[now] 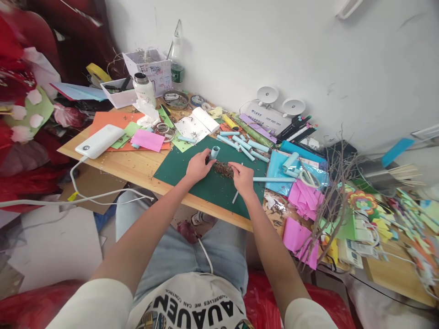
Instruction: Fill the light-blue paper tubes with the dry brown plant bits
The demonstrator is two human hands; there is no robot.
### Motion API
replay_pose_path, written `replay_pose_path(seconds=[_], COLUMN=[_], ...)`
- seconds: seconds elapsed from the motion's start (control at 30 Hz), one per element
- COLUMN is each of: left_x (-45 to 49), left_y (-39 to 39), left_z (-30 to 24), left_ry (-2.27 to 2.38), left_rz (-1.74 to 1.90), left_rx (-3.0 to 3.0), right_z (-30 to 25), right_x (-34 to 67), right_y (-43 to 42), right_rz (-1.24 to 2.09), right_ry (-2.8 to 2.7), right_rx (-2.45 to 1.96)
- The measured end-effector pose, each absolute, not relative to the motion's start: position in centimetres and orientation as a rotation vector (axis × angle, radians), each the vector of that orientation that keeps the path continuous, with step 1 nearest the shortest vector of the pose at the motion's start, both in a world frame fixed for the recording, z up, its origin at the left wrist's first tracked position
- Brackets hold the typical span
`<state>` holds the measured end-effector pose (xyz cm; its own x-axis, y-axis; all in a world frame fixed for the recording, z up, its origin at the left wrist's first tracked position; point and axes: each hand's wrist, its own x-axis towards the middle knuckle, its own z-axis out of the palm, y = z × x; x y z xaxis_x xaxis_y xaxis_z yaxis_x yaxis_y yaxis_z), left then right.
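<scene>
Over the dark green cutting mat [178,176], my left hand [199,167] is closed round a short light-blue paper tube [215,153], whose open end faces up. Between my hands lies a small heap of brown, dry plant bits [222,170]. My right hand [243,177] is closed in a pinch at the right edge of this heap; what its fingertips hold, if anything, is too small to tell. Several rolled blue paper tubes [244,145] lie beyond my hands. One long blue tube [274,179] extends to the right, and a thin white stick [236,194] lies beneath my right hand.
A white power bank [99,141] with a cable lies on the left. A white bottle [144,89] and a white box [151,71] stand behind. On the right are scissors [308,176], pink paper [302,237] and bare twigs [334,201]. A white router [265,114] sits against the wall.
</scene>
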<state>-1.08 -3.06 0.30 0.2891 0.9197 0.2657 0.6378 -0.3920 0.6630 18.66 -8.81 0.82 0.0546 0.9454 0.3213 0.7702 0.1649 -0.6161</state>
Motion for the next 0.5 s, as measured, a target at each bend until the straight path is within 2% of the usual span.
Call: replay_pose_path(seconds=[0.3, 0.5], left_x=[-1.05, -1.03], left_y=[-3.15, -3.17], left_z=[0.52, 0.47], left_ry=[1.398, 1.415], left_rz=[0.861, 0.841], left_rx=[2.128, 2.125], right_z=[0.84, 0.70], right_x=[18.35, 17.92], right_y=[-9.44, -9.65], right_rz=[0.192, 0.282], right_ry=[-1.819, -1.852], right_rx=[-1.628, -1.664])
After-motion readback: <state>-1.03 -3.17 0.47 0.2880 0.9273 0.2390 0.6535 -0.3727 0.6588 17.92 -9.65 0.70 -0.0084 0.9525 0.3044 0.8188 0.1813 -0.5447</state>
